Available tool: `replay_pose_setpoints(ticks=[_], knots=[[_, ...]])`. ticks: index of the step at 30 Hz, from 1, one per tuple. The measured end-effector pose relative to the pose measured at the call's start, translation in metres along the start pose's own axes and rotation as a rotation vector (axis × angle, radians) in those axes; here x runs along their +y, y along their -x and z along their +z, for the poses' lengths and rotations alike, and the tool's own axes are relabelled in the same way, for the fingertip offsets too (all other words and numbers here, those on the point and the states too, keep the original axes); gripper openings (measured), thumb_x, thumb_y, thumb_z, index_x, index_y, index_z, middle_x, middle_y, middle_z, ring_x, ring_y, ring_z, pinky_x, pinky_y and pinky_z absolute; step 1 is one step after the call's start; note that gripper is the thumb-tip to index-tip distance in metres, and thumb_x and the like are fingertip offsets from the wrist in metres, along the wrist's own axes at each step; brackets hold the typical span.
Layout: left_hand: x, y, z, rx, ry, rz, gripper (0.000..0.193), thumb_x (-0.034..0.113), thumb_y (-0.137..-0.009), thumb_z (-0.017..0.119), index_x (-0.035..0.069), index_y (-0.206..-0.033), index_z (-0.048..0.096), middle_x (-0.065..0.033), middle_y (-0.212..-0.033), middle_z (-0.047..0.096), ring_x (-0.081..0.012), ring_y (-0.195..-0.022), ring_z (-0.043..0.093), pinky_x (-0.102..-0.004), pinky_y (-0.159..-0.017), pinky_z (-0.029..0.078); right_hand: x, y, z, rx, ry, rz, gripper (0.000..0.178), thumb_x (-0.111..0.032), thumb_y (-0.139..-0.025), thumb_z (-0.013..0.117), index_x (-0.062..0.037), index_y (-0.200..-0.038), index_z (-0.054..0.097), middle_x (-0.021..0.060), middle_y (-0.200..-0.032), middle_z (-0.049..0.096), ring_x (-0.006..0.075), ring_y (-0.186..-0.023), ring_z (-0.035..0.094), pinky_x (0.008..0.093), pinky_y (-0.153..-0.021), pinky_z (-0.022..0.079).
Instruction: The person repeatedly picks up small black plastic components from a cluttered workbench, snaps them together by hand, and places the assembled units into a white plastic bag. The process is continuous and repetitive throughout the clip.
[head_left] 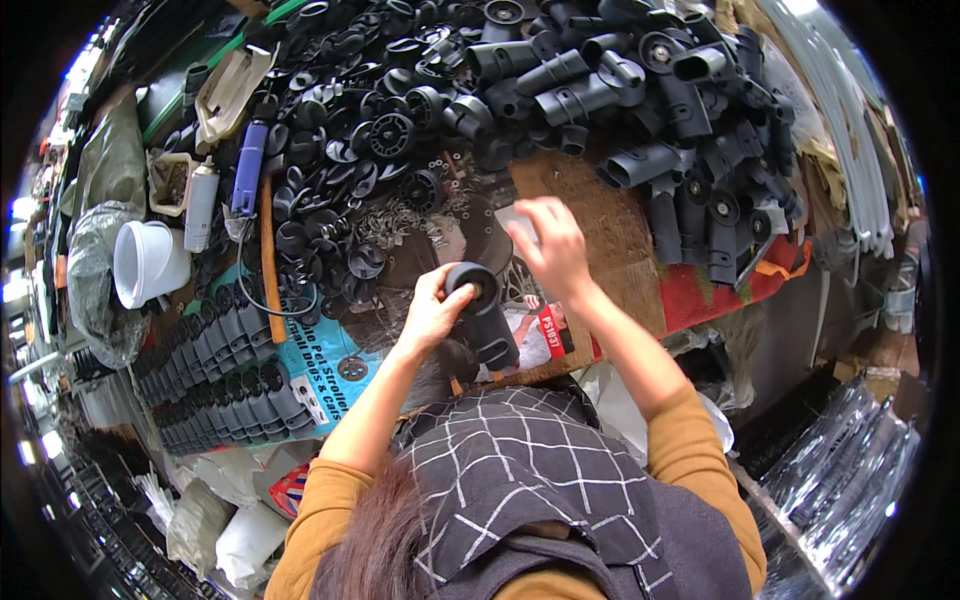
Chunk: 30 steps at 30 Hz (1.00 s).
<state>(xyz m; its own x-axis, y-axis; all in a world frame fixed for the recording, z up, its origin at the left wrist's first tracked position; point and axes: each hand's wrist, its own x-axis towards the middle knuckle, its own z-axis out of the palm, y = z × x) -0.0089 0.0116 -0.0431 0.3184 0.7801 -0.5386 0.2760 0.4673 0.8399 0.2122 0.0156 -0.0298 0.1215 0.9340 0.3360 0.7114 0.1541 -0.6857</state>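
My left hand (432, 312) is closed around a black plastic wheel fitting (488, 335), a wheel joined to a tubular socket. The thumb presses on the hub, and the socket points down toward my apron. To the right, my right hand (556, 250) is raised over the bench with nothing visible in it. Its fingers are loosely bent, and a gap shows between thumb and forefinger. A pale flat piece (518, 224) appears behind those fingertips. Beyond my hands lie a heap of small metal parts (392, 222) and a dark round dish (480, 228).
Black wheels (390, 134) are heaped at the back, with tubular fittings (585, 98) piled at back right. Rows of finished-looking fittings (225, 335) line the left. A purple-handled tool (250, 165), hammer handle (271, 260), spray can (200, 208) and white bucket (150, 263) stand nearby.
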Motion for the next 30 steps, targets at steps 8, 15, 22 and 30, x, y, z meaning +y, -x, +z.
replay_pose_setpoints(ticks=[8,15,22,30], knots=[[-0.007,-0.001,0.0,0.089,-0.307,0.164,0.04,0.032,-0.084,0.069,0.011,-0.117,0.065,-0.0098,-0.111,0.054,-0.0251,-0.105,0.052,-0.0357,-0.091,0.045,0.04,-0.096,0.054,-0.182,0.409,-0.19,0.018,-0.004,-0.08,0.056,-0.0069,-0.096,0.063,0.013,-0.091,0.053,0.0314,-0.09,0.055,0.041,-0.076,0.047],[0.043,-0.009,0.0,0.103,0.434,0.254,0.023,0.011,-0.088,0.068,0.002,-0.106,0.058,-0.0038,-0.092,0.062,-0.0093,-0.082,0.061,-0.0228,-0.073,0.052,-0.032,-0.01,0.003,-0.326,-0.045,-0.439,0.039,0.002,-0.068,0.065,-0.0112,-0.104,0.061,0.0107,-0.113,0.053,0.031,-0.106,0.053,0.0389,-0.089,0.046],[0.023,0.034,0.012,0.134,0.508,-0.035,0.015,0.013,-0.086,0.069,0.002,-0.093,0.061,-0.0027,-0.082,0.064,-0.0104,-0.071,0.062,-0.0243,-0.065,0.052,-0.064,0.055,0.004,-0.188,-0.613,0.826,0.023,-0.021,-0.085,0.072,-0.0014,-0.088,0.061,0.0034,-0.073,0.06,0.0103,-0.068,0.057,0.0257,-0.065,0.047],[0.006,0.031,0.002,0.17,-0.501,-0.063,0.027,0.026,-0.08,0.074,0.002,-0.089,0.067,-0.0084,-0.073,0.065,-0.018,-0.07,0.064,-0.0309,-0.064,0.05,-0.052,0.08,0.019,-0.206,0.099,0.32,0.025,-0.022,-0.084,0.07,-0.0006,-0.084,0.056,0.0073,-0.077,0.051,0.0194,-0.073,0.054,0.0323,-0.066,0.045]])
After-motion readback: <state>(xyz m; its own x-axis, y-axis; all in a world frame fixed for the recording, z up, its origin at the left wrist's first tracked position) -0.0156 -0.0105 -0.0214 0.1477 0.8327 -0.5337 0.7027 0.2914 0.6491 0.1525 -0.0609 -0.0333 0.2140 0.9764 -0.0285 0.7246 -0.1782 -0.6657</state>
